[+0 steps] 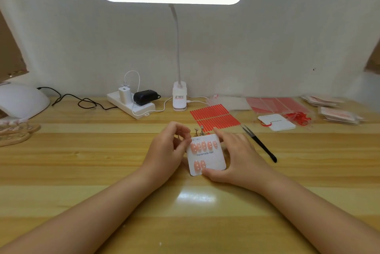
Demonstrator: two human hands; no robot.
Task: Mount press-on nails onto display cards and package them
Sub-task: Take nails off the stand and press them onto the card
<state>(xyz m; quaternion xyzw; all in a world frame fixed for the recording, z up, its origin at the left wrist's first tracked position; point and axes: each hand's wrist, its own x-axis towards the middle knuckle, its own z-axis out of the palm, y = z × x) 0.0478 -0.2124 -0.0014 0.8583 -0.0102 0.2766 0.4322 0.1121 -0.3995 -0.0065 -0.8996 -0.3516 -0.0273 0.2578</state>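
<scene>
A white display card (pixel 213 161) printed "Handmade Nail" is held tilted above the wooden table (pixel 82 171). Several pink press-on nails (pixel 203 145) sit in its top row and two more (pixel 199 165) in the row below. My right hand (pixel 236 157) holds the card, thumb on its lower edge and fingers behind its right side. My left hand (pixel 170 146) is at the card's upper left corner, fingers curled; what they pinch is too small to tell. Metal nail stands (pixel 199 131) poke up just behind the card.
A red adhesive strip sheet (pixel 213 118) lies behind the hands, black tweezers (pixel 260 143) to the right. A blank card with a red band (pixel 276 123), red ties (pixel 298 117) and bagged sets (pixel 339 115) sit far right. Power strip (pixel 131 105), lamp base (pixel 179 97), nail lamp (pixel 20 99) at back.
</scene>
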